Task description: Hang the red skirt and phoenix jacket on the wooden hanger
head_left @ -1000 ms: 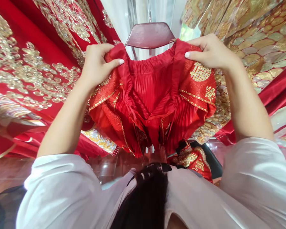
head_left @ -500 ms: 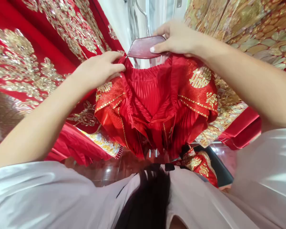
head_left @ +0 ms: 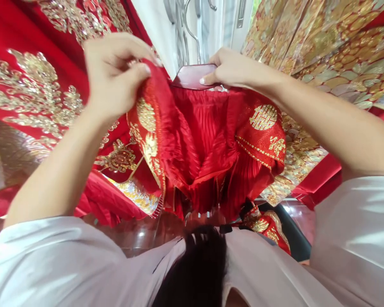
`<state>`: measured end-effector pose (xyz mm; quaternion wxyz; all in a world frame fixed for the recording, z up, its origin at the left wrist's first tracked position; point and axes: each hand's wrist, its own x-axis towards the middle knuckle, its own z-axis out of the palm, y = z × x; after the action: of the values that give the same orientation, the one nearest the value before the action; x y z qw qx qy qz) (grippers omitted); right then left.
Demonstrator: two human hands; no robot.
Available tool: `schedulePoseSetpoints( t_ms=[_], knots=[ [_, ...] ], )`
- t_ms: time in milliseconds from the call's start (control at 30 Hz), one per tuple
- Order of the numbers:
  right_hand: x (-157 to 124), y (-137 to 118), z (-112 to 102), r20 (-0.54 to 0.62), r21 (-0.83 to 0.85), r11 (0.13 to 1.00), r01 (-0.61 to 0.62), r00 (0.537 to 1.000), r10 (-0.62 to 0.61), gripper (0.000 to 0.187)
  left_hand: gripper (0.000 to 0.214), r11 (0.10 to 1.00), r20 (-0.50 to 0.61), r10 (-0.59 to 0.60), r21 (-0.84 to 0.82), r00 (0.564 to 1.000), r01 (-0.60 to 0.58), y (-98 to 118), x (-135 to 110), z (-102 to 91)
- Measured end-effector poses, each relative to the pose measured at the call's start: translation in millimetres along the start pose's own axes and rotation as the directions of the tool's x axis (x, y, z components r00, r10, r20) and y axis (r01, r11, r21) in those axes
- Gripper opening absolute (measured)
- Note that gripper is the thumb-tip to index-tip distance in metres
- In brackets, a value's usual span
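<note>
A red pleated skirt with gold embroidered panels hangs in front of me, its gathered waistband toward the top. My left hand pinches the left end of the waistband between thumb and fingers, lifted out to the side. With thumb in front and fingers behind, my right hand grips a translucent pinkish hanger at its middle. The hanger's metal hook points upward. The skirt's right side stays at the hanger, below my right hand; how it is fastened there is hidden.
A red garment with gold sequins hangs on the left, a gold patterned one on the right. Metal rack parts stand behind. Low on the right, folded red-and-gold cloth lies on a dark seat.
My left hand has moved left and up, drawing the skirt's left waistband end away from the hanger. My right hand keeps its grip, and the hanger sits slightly lower in view.
</note>
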<state>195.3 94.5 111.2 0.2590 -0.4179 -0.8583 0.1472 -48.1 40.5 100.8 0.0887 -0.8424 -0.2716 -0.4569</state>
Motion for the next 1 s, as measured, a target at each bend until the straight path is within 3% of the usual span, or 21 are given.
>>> schedulePoseSetpoints(
  t_ms=[100,167,200,267,333,400,500,567,700,833,900,1000],
  knots=[
    [1,6,4,0.007,0.046,0.995,0.088,0.996,-0.089,0.022,0.028,0.997,0.162,0.063,0.036,0.985,-0.070,1,4,25.3],
    [2,10,7,-0.028,0.018,0.990,0.141,0.990,-0.141,0.024,0.017,0.995,0.226,-0.048,0.093,0.973,0.027,0,-5,39.8],
    [3,11,9,-0.048,0.000,0.989,0.150,0.987,-0.150,0.025,0.023,0.987,0.192,-0.124,0.127,0.974,0.101,0,-13,45.3],
    [4,12,11,-0.058,0.002,0.991,0.134,0.989,-0.134,0.026,0.040,0.943,-0.021,-0.259,0.212,0.966,0.257,1,-38,53.8],
    [4,11,13,-0.051,0.040,0.993,0.113,0.993,-0.110,0.028,0.043,0.869,-0.267,-0.320,0.299,0.909,0.394,3,-69,60.8],
    [4,9,14,-0.068,0.064,0.993,0.098,0.993,-0.093,0.030,0.037,0.787,-0.373,-0.386,0.345,0.844,0.512,6,-100,68.2],
    [5,10,15,-0.104,0.061,0.994,0.087,0.991,-0.080,0.032,0.027,0.728,-0.346,-0.547,0.254,0.762,0.637,5,-136,79.4],
    [7,14,16,-0.098,0.070,0.993,0.090,0.992,-0.083,0.031,0.026,0.726,-0.343,-0.592,0.166,0.730,0.667,1,-147,84.0],
    [11,23,16,-0.087,0.143,0.981,0.131,0.989,-0.119,0.025,0.020,0.756,-0.349,-0.592,0.073,0.726,0.651,-4,-150,81.3],
    [13,27,17,-0.099,0.163,0.976,0.144,0.987,-0.129,0.022,0.014,0.797,-0.456,-0.525,0.033,0.719,0.603,-2,-149,78.8],
    [14,28,18,-0.103,0.170,0.976,0.138,0.987,-0.122,0.022,0.018,0.786,-0.402,-0.594,-0.107,0.697,0.608,-2,-150,81.0],
    [14,29,17,-0.083,0.216,0.970,0.112,0.992,-0.096,0.020,0.025,0.689,-0.230,-0.721,-0.338,0.653,0.641,-2,-145,73.8]
  ],
)
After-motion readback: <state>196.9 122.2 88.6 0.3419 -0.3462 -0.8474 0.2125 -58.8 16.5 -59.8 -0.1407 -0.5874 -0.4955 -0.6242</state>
